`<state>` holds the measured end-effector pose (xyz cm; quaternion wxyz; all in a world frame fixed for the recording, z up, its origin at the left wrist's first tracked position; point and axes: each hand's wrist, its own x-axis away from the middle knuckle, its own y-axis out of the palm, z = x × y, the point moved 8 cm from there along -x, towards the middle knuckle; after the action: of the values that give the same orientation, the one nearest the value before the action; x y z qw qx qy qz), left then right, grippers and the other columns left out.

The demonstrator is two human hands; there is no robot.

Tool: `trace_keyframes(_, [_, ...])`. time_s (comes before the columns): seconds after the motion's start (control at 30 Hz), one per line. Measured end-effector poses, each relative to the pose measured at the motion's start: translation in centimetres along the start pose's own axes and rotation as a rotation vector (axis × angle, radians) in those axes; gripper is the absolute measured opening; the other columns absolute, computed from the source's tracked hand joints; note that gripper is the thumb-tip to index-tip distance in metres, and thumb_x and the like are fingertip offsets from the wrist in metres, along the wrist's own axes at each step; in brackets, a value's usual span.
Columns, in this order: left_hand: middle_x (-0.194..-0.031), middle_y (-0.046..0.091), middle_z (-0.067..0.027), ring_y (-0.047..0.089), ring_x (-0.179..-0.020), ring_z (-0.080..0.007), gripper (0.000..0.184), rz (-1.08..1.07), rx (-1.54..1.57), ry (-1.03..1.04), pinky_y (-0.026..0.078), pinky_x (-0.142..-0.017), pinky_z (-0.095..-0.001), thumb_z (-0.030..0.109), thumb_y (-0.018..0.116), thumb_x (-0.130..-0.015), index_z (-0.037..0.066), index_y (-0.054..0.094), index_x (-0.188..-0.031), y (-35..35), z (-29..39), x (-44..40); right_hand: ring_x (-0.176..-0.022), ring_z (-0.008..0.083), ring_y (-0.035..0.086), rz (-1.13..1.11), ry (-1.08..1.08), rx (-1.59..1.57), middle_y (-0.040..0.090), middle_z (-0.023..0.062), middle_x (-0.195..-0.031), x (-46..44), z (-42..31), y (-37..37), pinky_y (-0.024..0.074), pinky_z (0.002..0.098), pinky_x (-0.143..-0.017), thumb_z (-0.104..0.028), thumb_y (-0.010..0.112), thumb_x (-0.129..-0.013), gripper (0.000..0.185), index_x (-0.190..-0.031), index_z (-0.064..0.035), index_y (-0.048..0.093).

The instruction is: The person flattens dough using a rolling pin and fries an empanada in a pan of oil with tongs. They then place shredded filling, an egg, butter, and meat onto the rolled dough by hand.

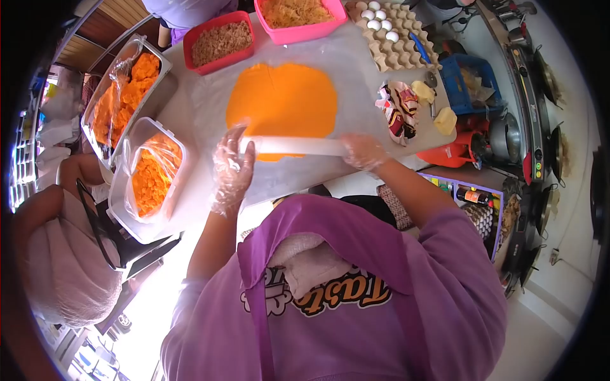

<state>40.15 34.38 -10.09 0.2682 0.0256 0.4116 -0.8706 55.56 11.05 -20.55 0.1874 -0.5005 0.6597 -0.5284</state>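
Observation:
A flat sheet of orange dough [283,98] lies on the grey-white table [206,136]. Across its near edge rests a white rolling pin [295,146], with a strip of dough showing on the near side of it. My left hand [232,165], in a clear plastic glove, is at the pin's left end, fingers raised and apart, the thumb near the pin; whether it grips is unclear. At the other end my gloved right hand [363,152] is closed around the pin, slightly blurred.
Tubs of orange dough [130,95] [155,174] stand at left. Pink tubs of filling [222,43] [297,16] are at the back, egg trays [394,44] back right, wrappers [399,111] at right. A seated person [70,254] is at left; another person [187,13] stands across the table.

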Motion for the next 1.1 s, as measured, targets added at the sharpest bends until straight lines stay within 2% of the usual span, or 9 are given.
trace_keyframes(0.23, [-0.136, 0.046, -0.0139, 0.042, -0.125, -0.0253, 0.05, -0.025, 0.68, -0.298, 0.031, -0.103, -0.0417, 0.031, 0.047, -0.092, 0.008, 0.041, -0.136, 1.3, -5.3, 0.4, -0.093, 0.0373, 0.059, 0.276, 0.63, 0.023, 0.061, 0.0188, -0.102, 7.8, 13.7, -8.4, 0.0468, 0.0464, -0.08, -0.035, 0.064, -0.078, 0.052, -0.12, -0.0088, 0.049])
trace_keyframes(0.3, [-0.142, 0.037, -0.013, 0.035, -0.131, -0.0237, 0.057, -0.006, 1.36, -0.437, 0.029, -0.104, -0.0474, 0.043, 0.043, -0.092, 0.012, 0.037, -0.139, 2.9, -5.7, 0.2, -0.094, 0.0367, 0.059, 0.297, 0.628, 0.101, 0.061, 0.019, -0.101, 8.2, 17.5, -8.0, 0.047, 0.0458, -0.08, -0.035, 0.065, -0.079, 0.055, -0.123, -0.0095, 0.046])
trace_keyframes(0.47, [-0.141, 0.037, -0.0133, 0.03, -0.131, -0.0333, 0.067, 0.004, 2.025, -0.737, 0.019, -0.105, -0.0549, 0.058, 0.044, -0.084, 0.016, 0.04, -0.136, 2.7, -1.6, -3.7, -0.101, 0.0355, 0.057, 0.173, 0.77, 0.327, 0.057, 0.0203, -0.109, 6.3, 17.5, -9.8, 0.0463, 0.0448, -0.084, -0.04, 0.066, -0.078, 0.062, -0.127, -0.008, 0.045])
trace_keyframes(0.57, [-0.15, 0.02, -0.0095, 0.019, -0.137, -0.0294, 0.085, 0.022, 2.064, -0.721, 0.006, -0.109, -0.0527, 0.069, 0.038, -0.081, 0.021, 0.015, -0.146, 3.0, 0.0, -6.2, -0.104, 0.034, 0.055, 0.384, 0.601, 0.157, 0.053, 0.0178, -0.115, 1.7, 7.2, -15.0, 0.0443, 0.043, -0.089, -0.033, 0.067, -0.078, 0.057, -0.123, -0.0039, 0.047])
trace_keyframes(0.7, [-0.152, 0.012, -0.0106, 0.003, -0.141, -0.0284, 0.089, 0.189, 2.097, -0.662, -0.007, -0.11, -0.0534, 0.07, 0.04, -0.079, 0.022, 0.008, -0.147, 3.9, -0.5, -8.5, -0.103, 0.034, 0.053, 0.547, -0.468, -0.351, 0.056, 0.0145, -0.109, -3.4, -10.9, -15.1, 0.0412, 0.0417, -0.094, -0.016, 0.074, -0.069, 0.055, -0.118, -0.0039, 0.051])
trace_keyframes(0.77, [-0.152, 0.012, -0.0104, 0.004, -0.141, -0.0282, 0.09, 0.235, 2.091, -0.675, -0.005, -0.11, -0.0535, 0.068, 0.043, -0.078, 0.02, 0.009, -0.147, 4.5, -1.0, -8.6, -0.102, 0.0316, 0.054, 0.549, -0.666, -0.38, 0.056, 0.0105, -0.109, -4.2, -17.1, -14.8, 0.0439, 0.0418, -0.09, -0.007, 0.074, -0.068, 0.047, -0.111, -0.0053, 0.055])
trace_keyframes(0.9, [-0.152, 0.015, -0.0106, 0.005, -0.141, -0.0283, 0.092, 0.233, 2.062, -0.677, -0.002, -0.11, -0.0543, 0.065, 0.048, -0.078, 0.018, 0.01, -0.147, 4.4, -1.3, -8.1, -0.096, 0.0302, 0.056, 0.672, -0.705, -0.417, 0.059, 0.0091, -0.102, -5.8, -20.1, -12.8, 0.0463, 0.0381, -0.083, -0.003, 0.071, -0.071, 0.034, -0.101, -0.0057, 0.056])
trace_keyframes(0.97, [-0.149, 0.023, -0.0118, 0.011, -0.14, -0.0306, 0.083, 0.252, 2.038, -0.692, 0.004, -0.11, -0.0551, 0.056, 0.048, -0.082, 0.018, 0.011, -0.146, 4.2, -1.8, -7.6, -0.088, 0.0264, 0.058, 0.501, -0.636, -0.827, 0.06, 0.0094, -0.093, -7.0, -19.9, -11.7, 0.0463, 0.0323, -0.078, 0.001, 0.066, -0.077, 0.021, -0.094, -0.0048, 0.055])
trace_keyframes(1.1, [-0.149, 0.024, -0.011, 0.013, -0.14, -0.0295, 0.073, 0.226, 1.951, -0.557, 0.005, -0.11, -0.0528, 0.049, 0.046, -0.087, 0.016, 0.017, -0.146, 3.5, -1.5, -7.3, -0.082, 0.0187, 0.057, 0.306, -0.489, -0.958, 0.061, 0.0065, -0.088, -7.1, -21.0, -9.6, 0.0452, 0.0275, -0.076, -0.004, 0.059, -0.086, 0.008, -0.093, -0.004, 0.055])
